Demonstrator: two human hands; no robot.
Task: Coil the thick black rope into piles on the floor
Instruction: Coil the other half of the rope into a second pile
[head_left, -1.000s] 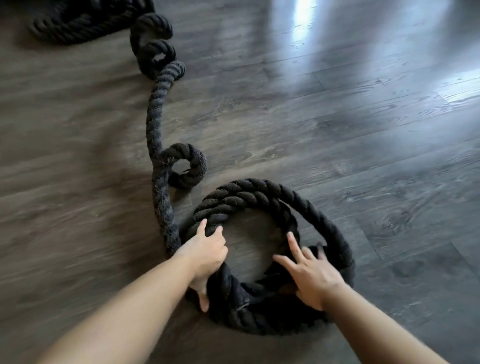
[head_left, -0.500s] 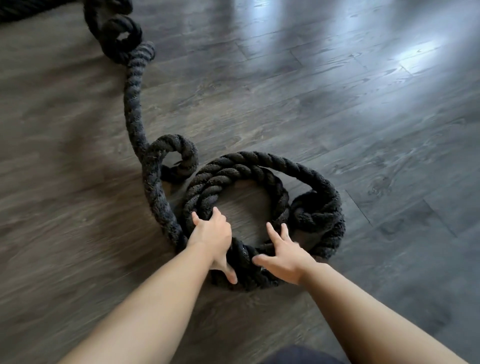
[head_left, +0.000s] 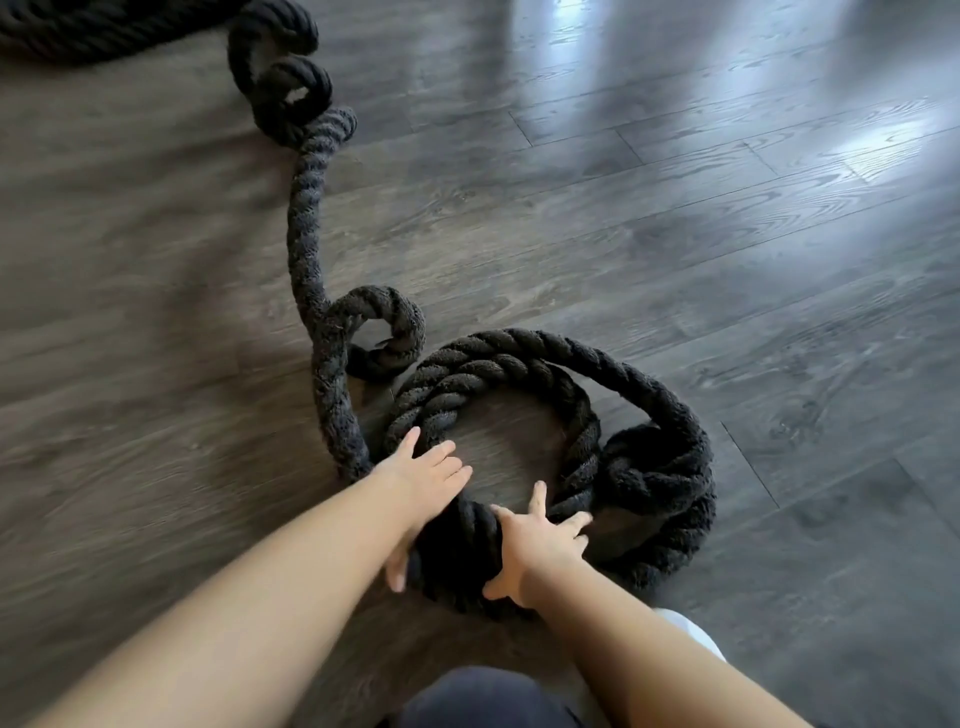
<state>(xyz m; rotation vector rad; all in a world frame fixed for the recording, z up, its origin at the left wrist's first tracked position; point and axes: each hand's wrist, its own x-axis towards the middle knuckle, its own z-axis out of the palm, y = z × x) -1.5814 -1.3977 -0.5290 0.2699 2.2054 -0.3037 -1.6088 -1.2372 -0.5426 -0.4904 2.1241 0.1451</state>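
Note:
A thick black rope (head_left: 306, 218) snakes from the top left down the wooden floor into a round coil (head_left: 644, 467) of stacked loops in front of me. A small kinked loop (head_left: 387, 322) sits just left of the coil. My left hand (head_left: 423, 478) lies over the near-left part of the coil, fingers spread inward and thumb under the rope. My right hand (head_left: 535, 540) clasps the near bundle of loops from the right, fingers splayed over it. Both hands hold the same near section between them.
Dark grey wood-plank floor (head_left: 727, 234) all around, with bright window glare at the upper right. More rope lies bunched at the top left (head_left: 93, 31) with tight curls (head_left: 291, 78). My dark-clad knee (head_left: 483, 696) shows at the bottom edge.
Both hands have slid closer together onto the near side of the coil and now clasp it. The coil's right side has bunched up, and the view has shifted slightly.

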